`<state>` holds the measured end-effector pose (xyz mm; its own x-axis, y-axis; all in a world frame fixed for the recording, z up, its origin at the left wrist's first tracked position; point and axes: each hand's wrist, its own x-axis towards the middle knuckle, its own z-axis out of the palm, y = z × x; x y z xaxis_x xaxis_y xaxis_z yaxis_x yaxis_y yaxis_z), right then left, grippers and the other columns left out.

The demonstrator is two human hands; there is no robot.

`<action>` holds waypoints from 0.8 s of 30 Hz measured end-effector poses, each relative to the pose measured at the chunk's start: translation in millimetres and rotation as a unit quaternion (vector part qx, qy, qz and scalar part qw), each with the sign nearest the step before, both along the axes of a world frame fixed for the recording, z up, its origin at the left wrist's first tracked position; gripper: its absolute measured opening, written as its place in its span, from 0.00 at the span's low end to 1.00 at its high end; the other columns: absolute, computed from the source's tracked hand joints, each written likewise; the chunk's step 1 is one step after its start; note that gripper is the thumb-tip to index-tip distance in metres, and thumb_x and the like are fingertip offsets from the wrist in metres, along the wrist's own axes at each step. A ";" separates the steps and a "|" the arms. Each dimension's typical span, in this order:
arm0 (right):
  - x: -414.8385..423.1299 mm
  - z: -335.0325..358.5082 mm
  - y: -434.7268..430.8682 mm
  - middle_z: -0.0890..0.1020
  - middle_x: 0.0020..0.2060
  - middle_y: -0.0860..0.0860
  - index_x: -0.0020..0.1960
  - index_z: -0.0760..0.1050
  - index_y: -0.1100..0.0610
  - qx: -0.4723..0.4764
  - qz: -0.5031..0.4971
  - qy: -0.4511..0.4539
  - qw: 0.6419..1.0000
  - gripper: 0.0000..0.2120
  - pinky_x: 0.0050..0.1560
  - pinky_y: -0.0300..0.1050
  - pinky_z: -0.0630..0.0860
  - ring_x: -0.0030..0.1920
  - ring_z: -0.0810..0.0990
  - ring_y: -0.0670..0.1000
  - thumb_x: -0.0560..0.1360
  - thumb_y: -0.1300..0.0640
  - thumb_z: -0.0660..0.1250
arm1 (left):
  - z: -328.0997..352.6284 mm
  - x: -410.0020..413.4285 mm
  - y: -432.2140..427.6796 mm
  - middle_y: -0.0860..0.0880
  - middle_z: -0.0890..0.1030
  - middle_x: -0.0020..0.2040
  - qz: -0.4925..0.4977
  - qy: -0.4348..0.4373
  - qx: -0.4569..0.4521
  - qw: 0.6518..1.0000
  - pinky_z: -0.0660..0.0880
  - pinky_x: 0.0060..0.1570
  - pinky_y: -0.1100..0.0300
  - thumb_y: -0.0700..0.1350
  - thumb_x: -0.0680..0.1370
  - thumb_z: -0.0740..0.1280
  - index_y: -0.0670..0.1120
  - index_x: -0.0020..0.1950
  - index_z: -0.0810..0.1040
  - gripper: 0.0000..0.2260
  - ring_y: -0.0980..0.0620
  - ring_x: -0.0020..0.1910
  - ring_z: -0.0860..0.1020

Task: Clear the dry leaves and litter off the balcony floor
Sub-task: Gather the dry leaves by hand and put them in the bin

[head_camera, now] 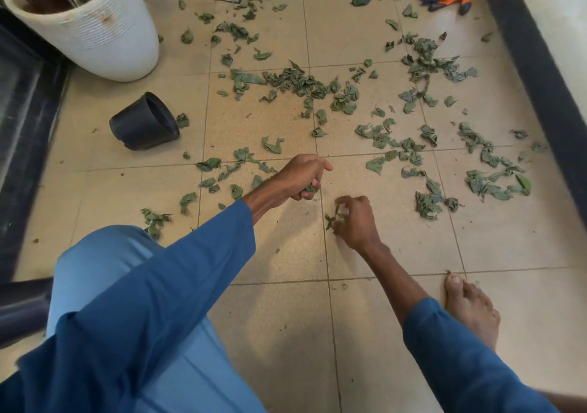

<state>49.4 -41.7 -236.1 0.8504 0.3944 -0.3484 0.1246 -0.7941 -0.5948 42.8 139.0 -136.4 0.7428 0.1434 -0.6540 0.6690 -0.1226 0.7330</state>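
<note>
**Hand-picking leaves, early going**

Tiled floor [286, 317] strewn w/ dry leaves [298, 82], 10 to 3 o'clock; white planter [104, 41] at 10 holds soil + plant; black pot [143, 123] at 9–10 lies tipped, contents unclear; left hand [301, 174] clenches gathered ones; right hand [355, 219] pinches more at centre; next probably needs somewhere to dump.

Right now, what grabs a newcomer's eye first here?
First, dry leaves litter the tiled floor, thickest in the middle and right. At centre the left hand grips a bunch while the right hand pinches more. A black pot lies tipped beside the white planter, upper left.
</note>
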 end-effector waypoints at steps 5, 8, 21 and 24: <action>-15.9 -11.2 5.8 0.74 0.58 0.60 0.60 0.78 0.64 -0.057 0.060 -0.066 0.994 0.13 0.48 0.45 0.81 0.45 0.80 0.57 0.76 0.70 0.69 | -1.5 -5.1 1.6 0.51 0.73 0.34 -0.040 0.013 0.004 0.999 0.59 0.24 0.63 0.37 0.79 0.58 0.56 0.80 0.63 0.30 0.57 0.23 0.66; -18.4 -13.6 8.3 0.80 0.48 0.58 0.49 0.82 0.62 -0.071 0.074 -0.086 0.991 0.06 0.38 0.44 0.76 0.39 0.79 0.54 0.77 0.69 0.68 | -1.4 -5.4 0.4 0.52 0.75 0.35 -0.070 0.022 -0.002 0.997 0.59 0.25 0.63 0.37 0.79 0.59 0.57 0.80 0.65 0.30 0.57 0.24 0.66; 20.1 34.7 -13.9 0.87 0.38 0.53 0.48 0.86 0.60 0.194 -0.174 0.076 0.962 0.05 0.41 0.42 0.84 0.34 0.84 0.46 0.73 0.66 0.76 | -10.3 -6.6 -2.1 0.50 0.72 0.27 -0.016 -0.055 0.107 0.993 0.66 0.25 0.65 0.44 0.79 0.68 0.47 0.31 0.72 0.16 0.51 0.30 0.72; 30.6 58.9 -6.4 0.87 0.38 0.55 0.49 0.86 0.61 0.260 -0.182 0.104 0.943 0.06 0.43 0.47 0.85 0.36 0.85 0.49 0.72 0.66 0.77 | -17.5 -6.4 -2.9 0.49 0.71 0.26 0.007 -0.087 0.154 0.984 0.69 0.31 0.57 0.42 0.74 0.70 0.46 0.28 0.72 0.15 0.51 0.29 0.72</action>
<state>80.1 -48.2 -177.2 0.8969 0.2524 -0.3632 -0.2627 -0.3567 -0.8965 36.4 136.1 -153.8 0.8366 0.3256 -0.4405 0.5393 -0.3485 0.7667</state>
